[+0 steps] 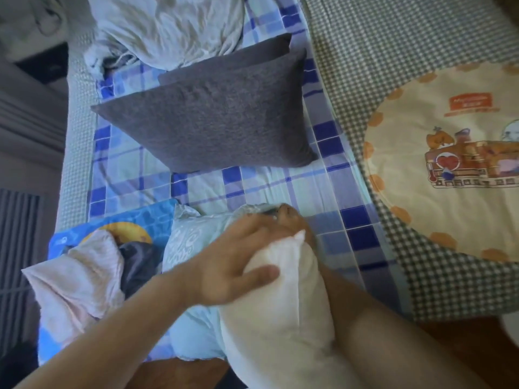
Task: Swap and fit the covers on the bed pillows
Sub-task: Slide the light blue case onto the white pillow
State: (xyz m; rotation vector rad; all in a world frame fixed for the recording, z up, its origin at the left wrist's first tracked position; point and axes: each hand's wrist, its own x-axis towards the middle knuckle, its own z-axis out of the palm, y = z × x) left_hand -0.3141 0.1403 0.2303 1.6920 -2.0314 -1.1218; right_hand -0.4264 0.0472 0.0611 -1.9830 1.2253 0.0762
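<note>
Bare white pillow (280, 299), lower centre, half inside pale blue patterned cover (193, 240). Left hand (233, 265) gripped its top corner; right hand (292, 220) mostly hidden beneath, grip unclear. Grey pillows (213, 124) lay above.

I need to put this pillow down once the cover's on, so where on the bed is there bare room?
Bare checked sheet lies between the grey pillows and your hands, left and right, running right to the gingham quilt. The near left is crowded: pink cloth and dark clothing on a blue mat.
</note>
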